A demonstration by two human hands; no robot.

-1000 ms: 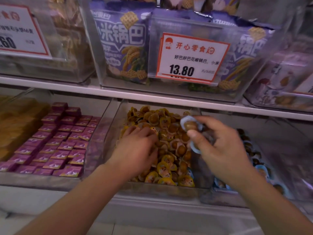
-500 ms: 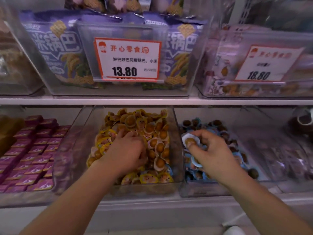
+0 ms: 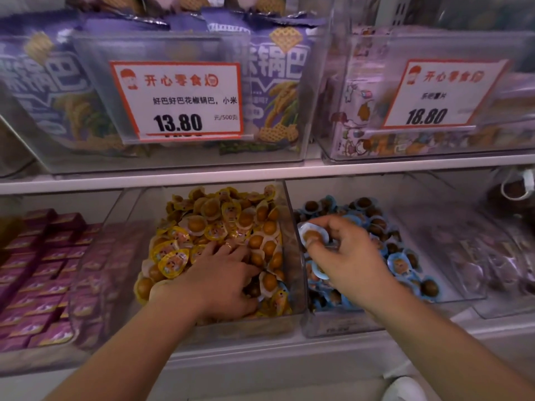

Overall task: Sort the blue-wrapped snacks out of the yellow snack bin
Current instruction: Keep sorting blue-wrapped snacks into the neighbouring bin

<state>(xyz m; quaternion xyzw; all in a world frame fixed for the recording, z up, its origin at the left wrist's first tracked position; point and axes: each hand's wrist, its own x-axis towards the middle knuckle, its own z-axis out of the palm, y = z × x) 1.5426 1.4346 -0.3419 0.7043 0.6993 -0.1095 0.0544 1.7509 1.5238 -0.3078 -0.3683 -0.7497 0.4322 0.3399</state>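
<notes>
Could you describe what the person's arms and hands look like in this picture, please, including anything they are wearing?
Both forearms are bare, with no sleeves, watch or bracelet in view. The left hand wears a thin ring on one finger. The right hand shows no ring or glove on the parts visible. Nails look short and unpainted, as far as the blur allows.

Reading on left price card [image 3: 175, 100], clipped to front of clear bin: "开心零食" in red up top, "好巴好巴花椒锅巴, 小米" below, then "13.80", "元/500克". Showing on right price card [image 3: 442, 94]: same red header, "18.80"; middle line too blurred. Printing across purple snack bags [image 3: 278, 82] behind: big "锅巴", rest cut off.
</notes>
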